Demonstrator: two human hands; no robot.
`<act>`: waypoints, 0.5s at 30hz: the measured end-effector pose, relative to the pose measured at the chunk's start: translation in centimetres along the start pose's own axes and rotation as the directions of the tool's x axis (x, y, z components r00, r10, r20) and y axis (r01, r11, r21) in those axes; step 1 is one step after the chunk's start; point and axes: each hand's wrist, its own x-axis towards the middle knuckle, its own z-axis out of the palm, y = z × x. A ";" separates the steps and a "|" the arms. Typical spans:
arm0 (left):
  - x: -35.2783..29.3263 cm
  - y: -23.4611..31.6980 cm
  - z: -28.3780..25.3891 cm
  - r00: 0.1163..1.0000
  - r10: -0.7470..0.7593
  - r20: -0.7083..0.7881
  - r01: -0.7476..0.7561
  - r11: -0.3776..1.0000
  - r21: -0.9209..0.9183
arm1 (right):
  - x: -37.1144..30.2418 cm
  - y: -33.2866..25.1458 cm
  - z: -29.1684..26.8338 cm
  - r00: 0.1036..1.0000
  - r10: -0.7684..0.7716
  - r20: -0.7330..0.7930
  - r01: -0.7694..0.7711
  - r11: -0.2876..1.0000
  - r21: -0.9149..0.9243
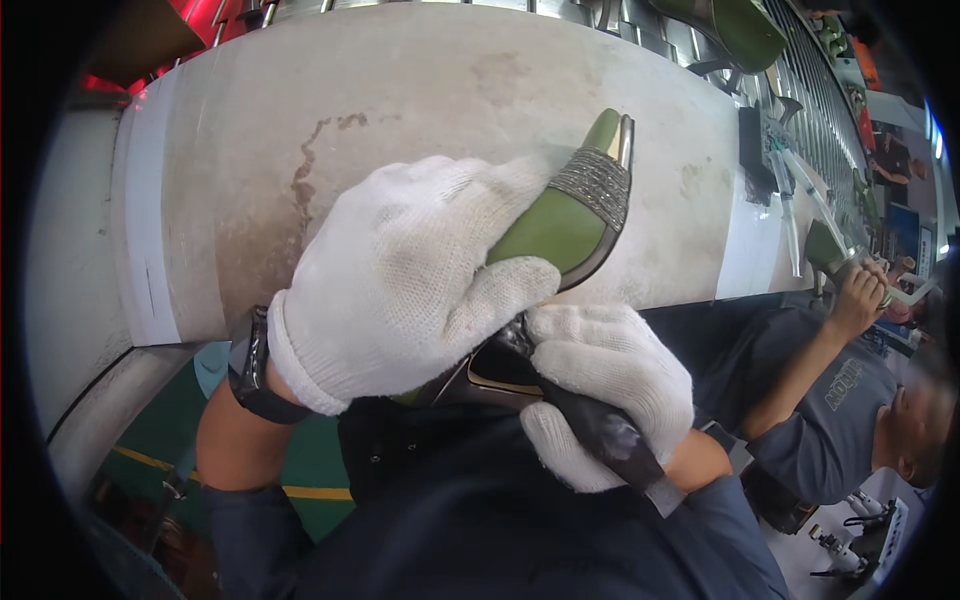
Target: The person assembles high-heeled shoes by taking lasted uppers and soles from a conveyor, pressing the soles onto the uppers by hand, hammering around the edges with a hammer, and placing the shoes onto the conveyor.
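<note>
Firmly, the left hand (400, 270), in a white knit glove, grasps a green shoe (545, 230) from its left side, thumb pressed on its upper and the other fingers mostly hidden. The shoe sits at the table's near edge, toe pointing away from the person, a glittery grey strap (597, 188) across its front; whether it rests on the tabletop or is lifted off it, I cannot tell. Just below that thumb, the right hand (615, 375), gloved likewise, is closed around a dark-wrapped tool (605, 430), one end of which meets the rear part of the shoe, while a flat tip sticks out at the lower right; the exact contact is covered by the fingers. A black wristband (262, 370) circles the left wrist. Around them spreads the pale table (430, 90), marked by a brown stain (303, 180) left of the shoe. Beyond its far edge run metal rollers (300, 8), with another green shoe (748, 38) at the upper right. Clear syringes (790, 215) lie near the table's right end, and past them a co-worker's bare hand (858, 302) is raised.
</note>
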 end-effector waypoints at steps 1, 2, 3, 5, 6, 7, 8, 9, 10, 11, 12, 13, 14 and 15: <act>0.0 0.0 0.0 1.000 -0.005 -0.001 0.005 1.000 -0.007 | 0.1 0.1 -0.2 0.999 0.003 0.048 -0.005 0.999 0.037; 0.1 0.1 0.0 1.000 0.001 -0.014 -0.001 1.000 -0.005 | 0.3 0.2 -0.3 0.995 0.004 0.096 -0.011 0.997 0.075; 0.1 0.1 0.2 1.000 0.006 -0.028 -0.006 1.000 -0.002 | 0.7 0.2 -0.3 0.995 -0.016 0.098 0.011 0.999 0.053; -0.1 0.0 0.4 0.999 0.007 -0.032 -0.007 1.000 -0.011 | 0.9 -0.1 -0.5 0.990 -0.009 0.139 0.004 0.999 0.035; 0.0 -0.1 0.4 0.999 0.018 -0.035 -0.018 1.000 -0.012 | 1.0 -0.2 -0.6 0.985 -0.009 0.171 0.007 1.000 0.012; 0.1 -0.1 0.3 0.999 0.018 -0.035 -0.019 1.000 -0.010 | 1.1 -0.3 -0.5 0.985 -0.011 0.170 0.008 1.000 0.013; 0.1 -0.1 0.3 1.000 0.009 -0.022 -0.009 1.000 -0.015 | 1.2 -0.4 -0.1 0.987 -0.058 0.147 0.060 0.998 -0.011; 0.2 0.1 0.3 1.000 0.001 -0.007 -0.001 1.000 -0.018 | 1.1 -0.5 0.2 0.987 -0.108 0.123 0.113 0.993 -0.035; 0.2 0.2 0.3 1.000 0.005 -0.004 -0.005 1.000 -0.010 | 1.1 -0.6 0.5 0.987 -0.113 0.116 0.117 0.993 -0.034; 0.3 0.3 0.3 1.000 0.000 -0.026 0.000 1.000 0.011 | 1.1 -0.5 0.8 0.991 -0.120 0.064 0.122 0.992 -0.020; 0.0 0.5 0.3 0.999 -0.009 -0.046 0.010 0.999 0.032 | 0.9 -0.4 1.1 0.992 -0.125 0.013 0.125 0.992 -0.003; 0.0 0.9 0.0 0.997 -0.082 -0.001 0.082 0.997 0.003 | 0.5 0.0 1.3 0.990 -0.138 -0.009 0.138 0.990 0.012; -0.4 1.1 0.2 0.997 -0.080 0.005 0.080 0.997 0.013 | 0.0 0.2 1.3 0.990 -0.141 -0.019 0.141 0.990 0.016; -0.8 1.0 0.4 0.993 -0.111 -0.038 0.111 0.994 0.003 | -0.1 0.4 1.2 0.992 -0.114 -0.044 0.117 0.990 0.073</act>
